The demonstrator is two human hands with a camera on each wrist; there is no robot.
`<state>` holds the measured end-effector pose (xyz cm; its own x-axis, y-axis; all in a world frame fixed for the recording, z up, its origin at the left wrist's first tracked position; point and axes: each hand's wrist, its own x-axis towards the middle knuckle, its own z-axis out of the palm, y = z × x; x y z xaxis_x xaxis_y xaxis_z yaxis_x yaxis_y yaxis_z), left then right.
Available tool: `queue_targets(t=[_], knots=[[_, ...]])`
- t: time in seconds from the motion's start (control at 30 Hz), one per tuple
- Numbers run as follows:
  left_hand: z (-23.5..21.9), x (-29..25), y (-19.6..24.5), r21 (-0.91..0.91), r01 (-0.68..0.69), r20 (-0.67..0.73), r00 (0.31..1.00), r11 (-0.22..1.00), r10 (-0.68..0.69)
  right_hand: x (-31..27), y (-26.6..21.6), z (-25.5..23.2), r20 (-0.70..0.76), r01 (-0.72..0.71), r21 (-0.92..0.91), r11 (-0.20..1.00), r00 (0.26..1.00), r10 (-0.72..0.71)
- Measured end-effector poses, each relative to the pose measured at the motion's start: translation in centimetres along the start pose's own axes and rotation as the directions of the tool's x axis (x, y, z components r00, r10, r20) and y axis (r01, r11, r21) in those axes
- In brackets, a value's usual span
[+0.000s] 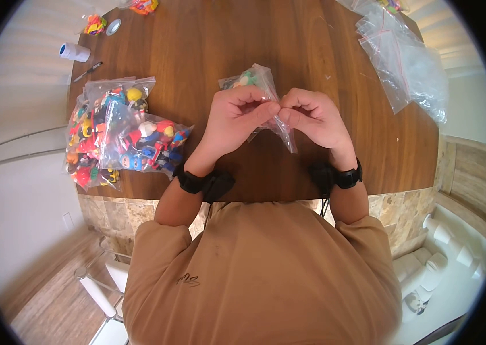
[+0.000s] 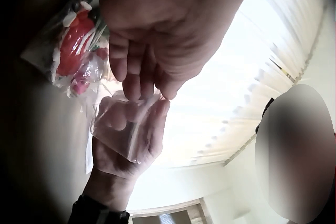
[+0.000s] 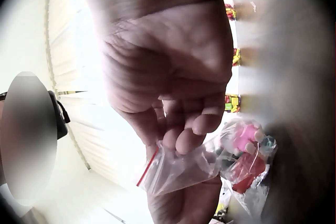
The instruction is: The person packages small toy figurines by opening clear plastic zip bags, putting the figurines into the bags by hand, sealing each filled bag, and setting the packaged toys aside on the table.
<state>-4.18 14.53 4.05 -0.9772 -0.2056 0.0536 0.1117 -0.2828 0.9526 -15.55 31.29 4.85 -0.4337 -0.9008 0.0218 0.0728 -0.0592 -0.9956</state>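
Observation:
Both hands meet over the middle of the table at the top edge of a clear zip bag point(image 1: 282, 131). My left hand point(image 1: 238, 118) pinches that edge between thumb and fingers. Right beside it, my right hand point(image 1: 316, 118) pinches the same edge, the two thumbs almost tip to tip. Small colourful toys lie in the bag's far end; a red and white figure point(image 2: 76, 48) shows in the left wrist view and a pink one point(image 3: 247, 137) in the right wrist view. A red strip point(image 3: 147, 167) runs along the bag's opening. The hands hide part of the bag in the head view.
Filled bags of toy figures point(image 1: 122, 135) lie on the table's left side. Behind them are a pen point(image 1: 88, 72), a white bottle point(image 1: 75, 52) and small bright packs point(image 1: 95, 25). Flat clear zip bags point(image 1: 398, 63) are heaped at the right edge of the wooden table point(image 1: 306, 46).

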Motion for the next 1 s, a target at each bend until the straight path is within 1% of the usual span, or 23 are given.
queue_targets(t=[0.03, 0.17, 0.2, 0.23, 0.27, 0.3, 0.33, 0.37, 0.4, 0.47, 0.5, 0.57, 0.6, 0.67, 0.7, 0.73, 0.77, 0.8, 0.83, 0.87, 0.9, 0.93, 1.0], knots=[[0.0, 0.0, 0.1, 0.015, 0.008, -0.006, 1.0, 1.0, -0.008, -0.1, -0.2, 0.0, -0.015, -0.025, -0.025, 0.999, 1.0, 0.025], [-0.1, -0.1, 0.2, 0.068, 0.013, -0.015, 1.0, 0.998, -0.012, -0.2, 0.1, -0.2, -0.032, -0.007, -0.078, 0.997, 0.999, 0.005], [-0.3, -0.1, 0.2, 0.068, 0.013, -0.014, 1.0, 0.998, -0.012, -0.3, 0.1, -0.4, -0.093, 0.05, 0.047, 0.998, 0.995, -0.045], [-0.6, 0.0, 0.2, -0.016, -0.007, -0.024, 1.0, 1.0, 0.006, -0.3, 0.2, -0.7, -0.159, 0.113, 0.166, 0.98, 0.983, -0.086], [-0.9, 0.2, 0.2, -0.099, -0.028, -0.036, 0.999, 0.995, 0.025, -0.3, 0.4, -1.2, -0.158, 0.113, 0.165, 0.98, 0.984, -0.087], [-1.2, 0.2, 0.3, -0.098, -0.03, -0.037, 0.999, 0.995, 0.026, -0.3, 0.7, -1.8, -0.2, 0.189, 0.169, 0.967, 0.968, -0.154], [-1.5, 0.2, 0.4, -0.076, -0.063, -0.07, 0.996, 0.995, 0.058, -0.2, 0.8, -2.2, -0.242, 0.264, 0.17, 0.949, 0.945, -0.22], [-1.8, 0.2, 0.5, -0.053, -0.096, -0.101, 0.991, 0.994, 0.09, -0.2, 0.8, -2.4, -0.294, 0.264, 0.098, 0.96, 0.929, -0.225], [-2.1, 0.2, 0.6, -0.052, -0.098, -0.098, 0.991, 0.994, 0.092, -0.1, 0.8, -2.5, -0.296, 0.267, 0.096, 0.959, 0.928, -0.228], [-2.5, 0.1, 0.9, -0.075, -0.154, -0.152, 0.978, 0.985, 0.142, 0.0, 0.9, -2.5, -0.442, 0.324, 0.03, 0.946, 0.853, -0.278], [-2.4, 0.1, 1.0, -0.072, -0.159, -0.145, 0.978, 0.985, 0.147, 0.0, 1.0, -2.5, -0.445, 0.331, 0.027, 0.943, 0.849, -0.285], [-1.9, -0.1, 1.4, 0.071, -0.168, -0.213, 0.96, 0.983, 0.18, 0.0, 1.0, -2.5, -0.468, 0.334, 0.023, 0.942, 0.836, -0.285], [-1.7, -0.1, 1.7, 0.08, -0.175, -0.193, 0.963, 0.981, 0.188, 0.1, 0.8, -2.4, -0.48, 0.352, 0.018, 0.936, 0.824, -0.301], [-1.2, -0.2, 2.1, 0.073, -0.184, -0.245, 0.949, 0.98, 0.196, 0.2, 0.3, -1.8, -0.56, 0.284, -0.194, 0.939, 0.754, -0.344], [-1.2, -0.1, 2.0, 0.079, -0.19, -0.233, 0.951, 0.979, 0.204, -0.1, -0.8, -1.3, -0.565, 0.295, -0.198, 0.935, 0.745, -0.355], [-1.2, 0.0, 1.8, 0.068, -0.2, -0.195, 0.958, 0.977, 0.21, -0.7, -2.5, -0.6, -0.424, 0.346, -0.499, 0.795, 0.702, -0.572], [-1.0, 0.1, 1.6, 0.056, -0.211, -0.165, 0.962, 0.976, 0.217, -0.9, -3.5, -0.2, -0.217, 0.378, -0.736, 0.562, 0.654, -0.725], [-0.8, 0.2, 1.5, 0.063, -0.217, -0.165, 0.96, 0.974, 0.225, -0.5, -3.5, 0.1, -0.213, 0.387, -0.734, 0.558, 0.649, -0.73], [-0.5, 0.3, 1.4, 0.067, -0.198, -0.119, 0.972, 0.978, 0.204, -0.2, -3.3, 0.6, -0.067, 0.392, -0.755, 0.525, 0.751, -0.657], [-0.4, 0.3, 1.3, 0.071, -0.174, -0.069, 0.982, 0.982, 0.179, -0.1, -2.9, 0.9, 0.073, 0.401, -0.772, 0.493, 0.827, -0.558], [-0.7, 0.4, 1.2, 0.103, -0.172, 0.002, 0.985, 0.98, 0.173, -0.2, -2.1, 0.7, 0.093, 0.382, -0.799, 0.465, 0.842, -0.531], [-0.8, 0.6, 1.1, 0.108, -0.174, 0.016, 0.985, 0.979, 0.174, -0.1, -1.9, 0.5, 0.084, 0.378, -0.802, 0.462, 0.838, -0.539], [-0.8, 0.9, 0.6, 0.155, -0.248, -0.141, 0.953, 0.956, 0.27, -0.3, -1.9, 0.1, -0.083, 0.187, -0.628, 0.755, 0.949, -0.304]])
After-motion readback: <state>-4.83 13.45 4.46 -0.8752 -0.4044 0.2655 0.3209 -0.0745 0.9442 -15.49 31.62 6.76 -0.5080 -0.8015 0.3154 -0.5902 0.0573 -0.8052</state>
